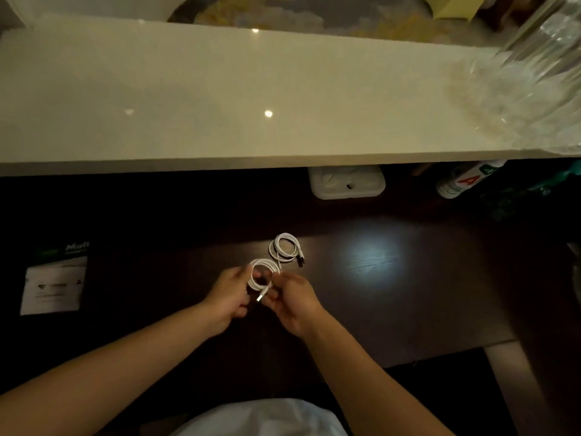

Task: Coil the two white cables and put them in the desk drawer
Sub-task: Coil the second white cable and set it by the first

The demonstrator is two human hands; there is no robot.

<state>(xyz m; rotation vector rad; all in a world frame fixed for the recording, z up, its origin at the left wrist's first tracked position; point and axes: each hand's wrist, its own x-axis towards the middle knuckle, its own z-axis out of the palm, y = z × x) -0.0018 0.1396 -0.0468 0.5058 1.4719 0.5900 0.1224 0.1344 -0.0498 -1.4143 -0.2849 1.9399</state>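
One white cable [285, 248] lies coiled in a small ring on the dark wooden desk [408, 294], its plug end pointing toward me on the right. Just in front of it, both hands hold a second white cable [262, 272], also wound into a ring. My left hand [228, 302] pinches the ring's left side. My right hand [290, 302] grips the right side, and the cable's metal plug sticks out between the two hands. No drawer is visible in this view.
A pale glossy shelf [220, 99] runs across above the desk. Under its edge sit a white box [345, 182] and a white bottle [465, 180] lying at the right. A leaflet [55, 284] lies at the desk's left. Crinkled clear plastic [534, 73] fills the upper right.
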